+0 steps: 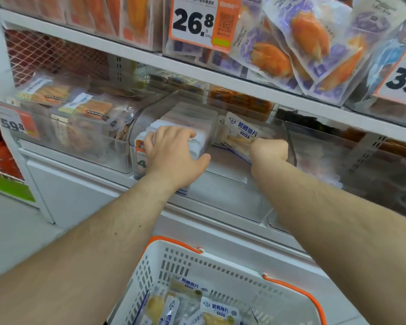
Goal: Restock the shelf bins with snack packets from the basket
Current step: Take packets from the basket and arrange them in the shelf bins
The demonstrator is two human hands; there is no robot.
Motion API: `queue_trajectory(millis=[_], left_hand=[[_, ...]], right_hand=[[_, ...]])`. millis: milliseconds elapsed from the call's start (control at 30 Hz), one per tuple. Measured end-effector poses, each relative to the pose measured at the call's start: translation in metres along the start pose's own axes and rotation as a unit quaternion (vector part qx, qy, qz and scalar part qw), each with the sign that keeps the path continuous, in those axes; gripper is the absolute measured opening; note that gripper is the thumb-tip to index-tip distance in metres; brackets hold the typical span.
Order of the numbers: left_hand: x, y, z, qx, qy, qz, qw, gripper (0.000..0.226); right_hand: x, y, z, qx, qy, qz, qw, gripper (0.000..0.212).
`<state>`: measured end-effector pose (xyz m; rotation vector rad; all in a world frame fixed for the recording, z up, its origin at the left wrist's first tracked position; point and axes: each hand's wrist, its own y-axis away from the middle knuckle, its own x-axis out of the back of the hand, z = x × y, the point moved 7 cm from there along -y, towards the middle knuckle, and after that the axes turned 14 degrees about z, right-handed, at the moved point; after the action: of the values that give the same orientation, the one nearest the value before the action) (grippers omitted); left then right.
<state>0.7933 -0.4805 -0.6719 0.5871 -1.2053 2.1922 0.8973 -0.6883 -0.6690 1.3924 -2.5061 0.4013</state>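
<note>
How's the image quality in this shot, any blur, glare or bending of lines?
Head view: even store lighting; shelf edges bow from the wide lens; the clear bin carries soft glare, hazing the packets inside; the left hand and right hand read clearly; corners look smeared; the basket is cropped at the bottom.

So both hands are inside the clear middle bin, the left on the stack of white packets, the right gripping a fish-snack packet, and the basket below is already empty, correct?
Not quite: the basket is not empty. The head view shows several fish-snack packets lying in it. The rest holds: the left hand is on the stack of white packets and the right hand grips a packet inside the clear middle bin.
</note>
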Motion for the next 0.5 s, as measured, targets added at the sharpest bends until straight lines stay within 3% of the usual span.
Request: queue_trajectory(millis=[133,400,500], left_hand=[[-0.008,-0.007,-0.003,0.005,-0.018,0.015,1.0,0.054],[-0.015,-0.007,-0.003,-0.006,-0.06,0.041,0.997,0.054],[-0.016,-0.005,-0.004,-0.018,-0.064,0.055,0.996,0.052]], right_hand=[[-0.032,-0.035,0.003,0.116,0.296,-0.026,0.948,0.027],[-0.083,-0.074,0.014,0.173,0.336,-0.044,0.925,0.03],[-0.089,-0.077,0.015,0.158,0.315,-0.043,0.935,0.03]])
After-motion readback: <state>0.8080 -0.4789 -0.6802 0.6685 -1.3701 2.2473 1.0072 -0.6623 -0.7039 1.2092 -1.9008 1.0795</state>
